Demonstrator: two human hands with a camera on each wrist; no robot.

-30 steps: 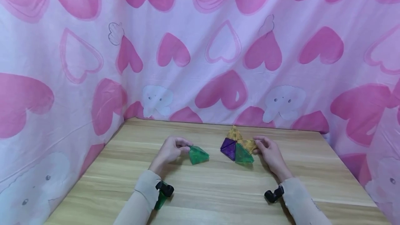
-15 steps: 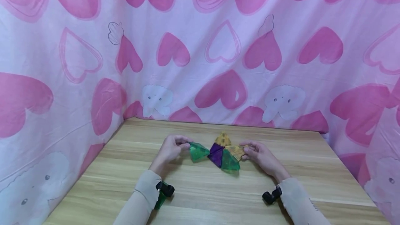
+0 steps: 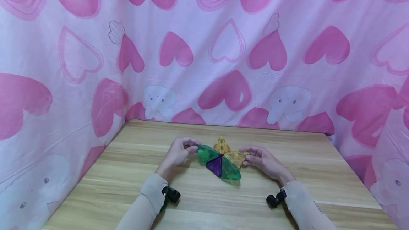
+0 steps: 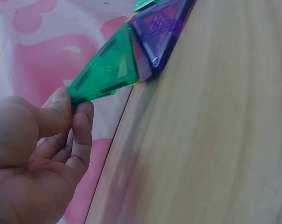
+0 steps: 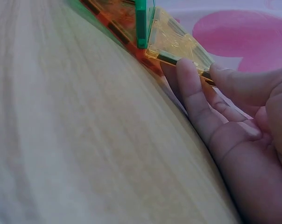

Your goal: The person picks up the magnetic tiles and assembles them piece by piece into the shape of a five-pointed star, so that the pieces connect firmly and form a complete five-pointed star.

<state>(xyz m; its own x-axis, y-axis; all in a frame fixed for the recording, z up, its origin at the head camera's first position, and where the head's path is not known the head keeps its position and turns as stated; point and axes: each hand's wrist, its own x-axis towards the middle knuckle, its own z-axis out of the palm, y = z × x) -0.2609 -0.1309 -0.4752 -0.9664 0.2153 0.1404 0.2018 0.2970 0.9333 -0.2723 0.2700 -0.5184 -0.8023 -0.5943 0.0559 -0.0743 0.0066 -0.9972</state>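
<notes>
Translucent magnetic tiles form a star-like cluster mid-table in the head view. My left hand [image 3: 177, 153] pinches the outer tip of a green triangular tile [image 3: 206, 153], thumb on top in the left wrist view. That tile meets the purple tile [image 3: 214, 166] at the cluster's left side. On the other side, my right hand [image 3: 263, 160] grips a yellow tile [image 3: 235, 158] between thumb and fingers. A second green tile [image 3: 230, 169] lies at the front, and another yellow tile [image 3: 222, 145] points toward the back. The undersides of the tiles are hidden.
The wooden table [image 3: 127, 187] ends at a pink heart-print curtain [image 3: 223, 45] behind and at both sides. A dark green piece [image 3: 164, 206] sits mostly hidden by the left wrist's black camera [image 3: 172, 194].
My right hand has brought the purple, green and yellow cluster leftward and slightly nearer. It now meets the green tile in my left hand, which was apart from it before.
</notes>
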